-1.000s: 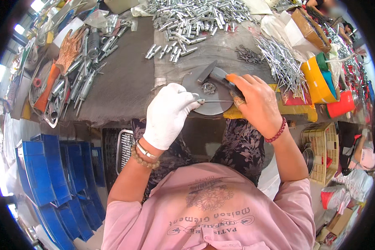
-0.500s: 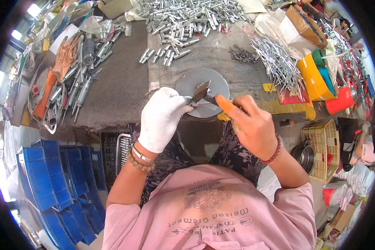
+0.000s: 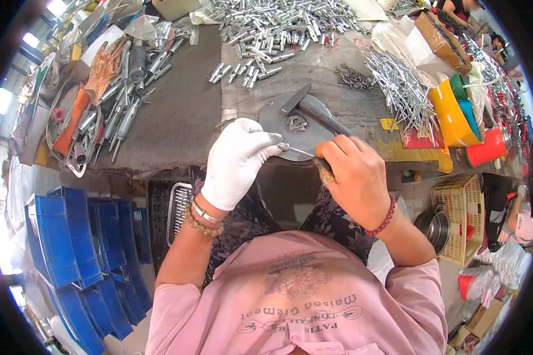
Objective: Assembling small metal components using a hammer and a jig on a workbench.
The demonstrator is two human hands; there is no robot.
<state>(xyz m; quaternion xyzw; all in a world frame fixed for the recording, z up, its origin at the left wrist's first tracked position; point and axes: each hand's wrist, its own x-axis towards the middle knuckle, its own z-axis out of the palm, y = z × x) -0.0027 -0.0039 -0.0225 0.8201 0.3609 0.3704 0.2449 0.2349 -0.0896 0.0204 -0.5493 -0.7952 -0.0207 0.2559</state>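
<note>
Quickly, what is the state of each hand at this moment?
Left hand: closed, pinching one end of a thin metal rod.
Right hand: closed on the rod's other end.

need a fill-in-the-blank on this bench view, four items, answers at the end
1. Of the left hand and the right hand, only the ____ one wears a white glove.
2. The thin metal rod spans the gap between the person's two ____.
3. The round plate under the hammer is coloured ____.
4. The stacked bins at lower left are coloured ____.

Missing words: left; hands; grey; blue.
</note>
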